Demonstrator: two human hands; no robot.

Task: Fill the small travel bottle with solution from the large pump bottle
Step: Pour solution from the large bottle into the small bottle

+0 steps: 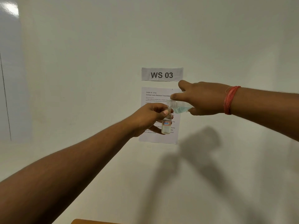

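Note:
My left hand [151, 118] grips a small clear travel bottle [166, 125] upright in the air; it has a red and blue label and some clear liquid at the bottom. My right hand [203, 98] holds a larger clear bottle [179, 107] tipped on its side, with pale blue solution inside. Its open threaded neck sits right above the small bottle's mouth. No pump head shows on the larger bottle. Most of that bottle is hidden inside my right hand.
Both hands are raised in front of a white wall. A "WS 03" sign [162, 74] and a printed task sheet [159, 138] are taped to the wall behind the bottles. A brown wooden edge [90, 221] shows at the bottom of the view.

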